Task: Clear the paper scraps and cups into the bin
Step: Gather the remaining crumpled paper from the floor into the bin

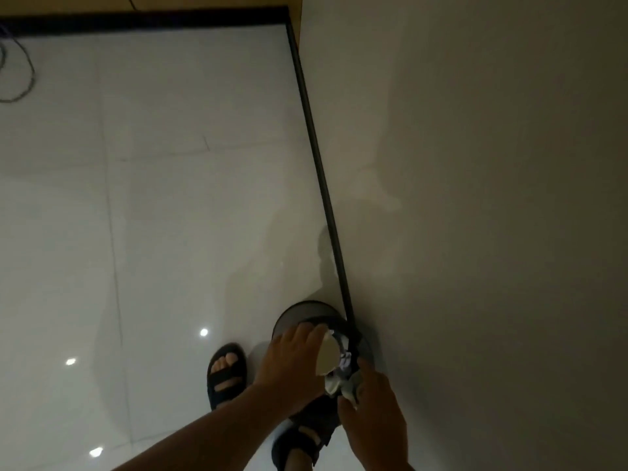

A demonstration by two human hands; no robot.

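A person stands over a round black bin [295, 308] that sits on the glossy white tiled floor [163, 205], right against the dark skirting strip [317, 164] at the foot of a pale wall [475, 164]. The left hand [292, 363] reaches in from the lower left, and its grip is curled round a pale paper cup [328, 355]. The cup is tipped on its side above the bin's mouth, with its open end turned up toward the camera. The right hand [375, 411] comes in from the lower right just beside it. Its grip is closed on a bunch of crumpled paper scraps [336, 385], held at the near edge of the bin and touching or almost touching the cup. More crumpled paper [346, 358] shows inside the bin beyond the cup. Two feet in dark strapped sandals stand on the floor, one [226, 372] left of the bin and one [299, 443] below the hands. A loop of grey cable [30, 83] lies on the floor at the far upper left.
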